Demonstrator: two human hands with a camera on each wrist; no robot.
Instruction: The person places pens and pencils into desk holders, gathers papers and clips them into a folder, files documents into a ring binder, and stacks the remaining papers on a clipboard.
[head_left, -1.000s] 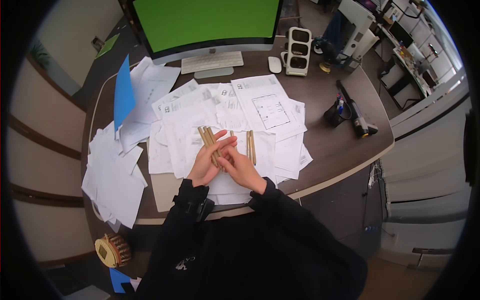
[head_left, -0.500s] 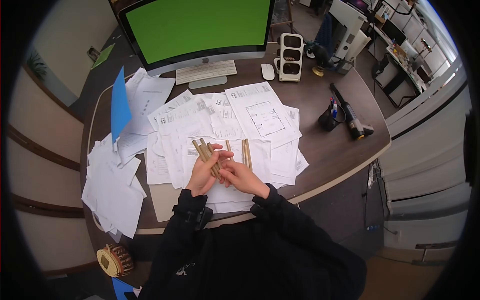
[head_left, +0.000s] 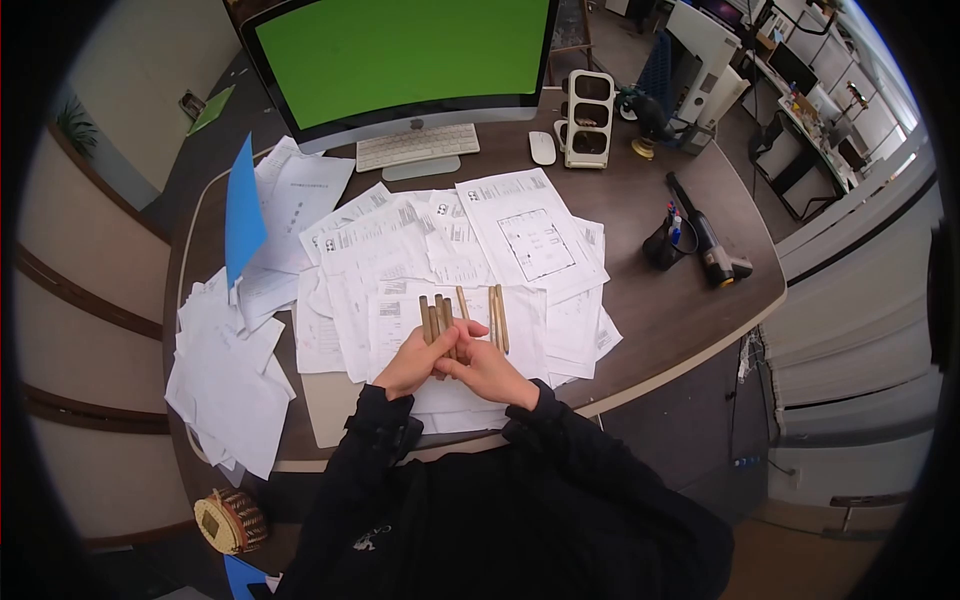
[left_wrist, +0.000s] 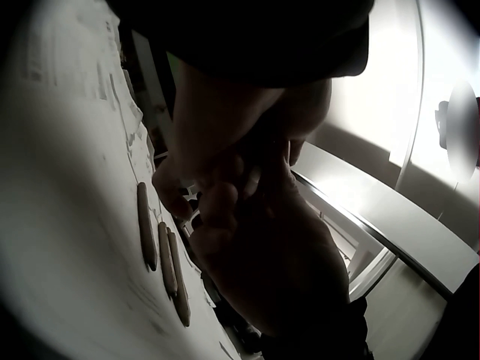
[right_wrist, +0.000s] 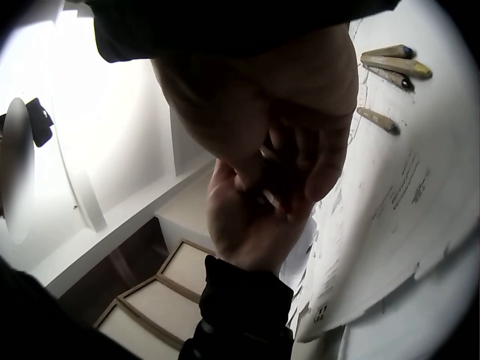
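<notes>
In the head view, my left hand [head_left: 405, 367] grips a bundle of thick wooden coloured pencils [head_left: 436, 315], their far ends standing up past the thumb. My right hand [head_left: 492, 374] meets it from the other side, with thumb and curled fingers round the lower part of the bundle. The lower pencil ends are hidden between the hands. Beyond the right fingers, one coloured pencil [head_left: 462, 302] lies alone on the papers. A small group of coloured pencils [right_wrist: 397, 66] lies beside it; yellow and dark blue tips show in the right wrist view.
Overlapping printed papers [head_left: 380, 250] spread under the hands. A keyboard [head_left: 418, 149], a mouse [head_left: 542, 148] and a monitor [head_left: 400, 60] stand behind. To the right are a pen holder [head_left: 667, 248] and a black handheld device [head_left: 708, 240]. A blue folder [head_left: 245, 215] stands upright at left.
The pencil bundle has turned from leaning left to nearly straight away from the body. The right hand has closed in around its lower part, and both hands are closer together.
</notes>
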